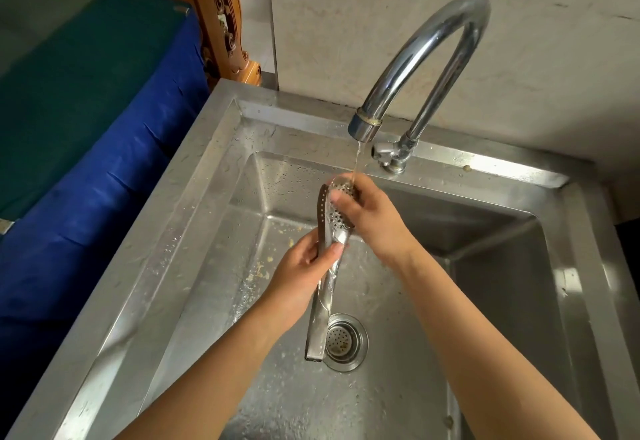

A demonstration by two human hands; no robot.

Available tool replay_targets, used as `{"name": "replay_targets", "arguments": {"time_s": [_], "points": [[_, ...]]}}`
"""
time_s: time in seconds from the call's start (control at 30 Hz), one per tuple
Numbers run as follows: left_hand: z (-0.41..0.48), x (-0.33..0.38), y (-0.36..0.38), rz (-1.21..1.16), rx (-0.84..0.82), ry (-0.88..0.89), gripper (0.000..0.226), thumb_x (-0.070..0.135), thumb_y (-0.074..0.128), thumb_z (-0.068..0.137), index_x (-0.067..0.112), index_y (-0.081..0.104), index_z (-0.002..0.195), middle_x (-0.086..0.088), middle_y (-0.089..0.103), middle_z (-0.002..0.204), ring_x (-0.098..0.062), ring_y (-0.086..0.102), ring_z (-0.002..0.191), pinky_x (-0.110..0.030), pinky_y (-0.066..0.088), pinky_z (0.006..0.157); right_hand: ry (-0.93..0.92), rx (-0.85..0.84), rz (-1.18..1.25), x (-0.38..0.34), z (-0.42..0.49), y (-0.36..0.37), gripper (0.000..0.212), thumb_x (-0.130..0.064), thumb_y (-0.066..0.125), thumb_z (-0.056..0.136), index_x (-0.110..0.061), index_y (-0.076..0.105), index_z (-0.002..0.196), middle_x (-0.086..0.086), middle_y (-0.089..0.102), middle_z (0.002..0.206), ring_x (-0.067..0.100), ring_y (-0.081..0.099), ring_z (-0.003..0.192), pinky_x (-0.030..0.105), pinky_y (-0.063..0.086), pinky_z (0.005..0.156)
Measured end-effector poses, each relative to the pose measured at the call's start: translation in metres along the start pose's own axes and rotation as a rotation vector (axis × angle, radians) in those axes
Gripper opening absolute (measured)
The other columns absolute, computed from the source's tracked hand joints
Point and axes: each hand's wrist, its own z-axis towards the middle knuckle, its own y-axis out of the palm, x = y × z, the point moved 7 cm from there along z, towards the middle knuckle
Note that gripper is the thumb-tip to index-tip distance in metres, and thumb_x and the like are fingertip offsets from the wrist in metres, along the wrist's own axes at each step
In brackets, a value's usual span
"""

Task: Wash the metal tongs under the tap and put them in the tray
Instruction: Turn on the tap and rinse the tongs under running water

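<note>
The metal tongs (322, 304) hang nearly upright over the steel sink (194, 176), perforated spoon ends up, hinge end down near the drain. My left hand (304, 273) grips them around the middle of the handles. My right hand (370, 218) is closed over the upper perforated end, thumb on the holes. A thin stream of water falls from the curved chrome tap (426, 58) onto that end and my right fingers. No tray is in view.
Bits of food residue lie on the sink floor left of my hands, and more sits in the round drain strainer (341, 341). A blue and green covered surface (79, 121) lies left of the sink. A concrete wall rises behind the tap.
</note>
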Motion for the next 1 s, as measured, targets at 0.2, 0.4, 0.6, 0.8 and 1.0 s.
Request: {"name": "replay_targets", "arguments": {"time_s": [0.2,0.4,0.6,0.8,1.0], "points": [[0.001,0.003,0.002,0.014,-0.026,-0.009,0.045,0.044,0.069,0.069,0.031,0.063,0.112,0.010,0.071,0.105,-0.004,0.063,0.099,-0.022,0.043,0.086,0.022,0.221,-0.042,-0.004,0.002,-0.002,0.036,-0.036,0.060,0.088,-0.011,0.043,0.068,0.009,0.043,0.065,0.018,0.039,0.061,0.035,0.037,0.061],[-0.011,-0.010,0.000,-0.106,-0.019,-0.140,0.048,0.043,0.059,0.077,0.010,0.060,0.112,-0.005,0.072,0.095,-0.017,0.068,0.084,-0.028,0.055,0.067,-0.001,0.428,0.216,-0.013,0.008,-0.006,0.047,-0.039,0.038,0.097,-0.026,0.032,0.052,-0.012,0.032,0.044,0.005,0.028,0.042,0.016,0.031,0.045],[-0.023,-0.016,0.000,-0.031,0.158,-0.168,0.029,0.028,0.034,0.098,0.011,0.049,0.080,0.002,0.051,0.046,-0.012,0.036,0.029,-0.019,0.030,0.032,-0.077,0.232,0.044,-0.026,0.006,0.006,0.027,-0.037,0.041,0.097,-0.022,0.047,0.075,-0.015,0.044,0.063,-0.002,0.041,0.057,0.021,0.038,0.065],[-0.031,0.007,-0.020,0.427,0.526,0.119,0.031,0.030,0.033,0.097,0.024,0.040,0.067,0.003,0.050,0.054,-0.007,0.050,0.040,-0.023,0.038,0.039,-0.029,0.087,-0.259,-0.022,-0.002,0.008,0.045,-0.009,0.060,0.083,-0.016,0.039,0.122,-0.002,0.054,0.086,0.012,0.054,0.065,0.027,0.051,0.061],[-0.037,0.035,-0.013,0.677,0.664,0.295,0.026,0.022,0.038,0.095,0.023,0.033,0.069,-0.005,0.058,0.060,-0.033,0.055,0.055,-0.040,0.044,0.051,0.085,0.353,-0.046,-0.015,-0.002,-0.010,0.014,-0.008,0.051,0.091,-0.012,0.045,0.103,0.010,0.069,0.079,0.016,0.069,0.051,0.026,0.050,0.038]]}}
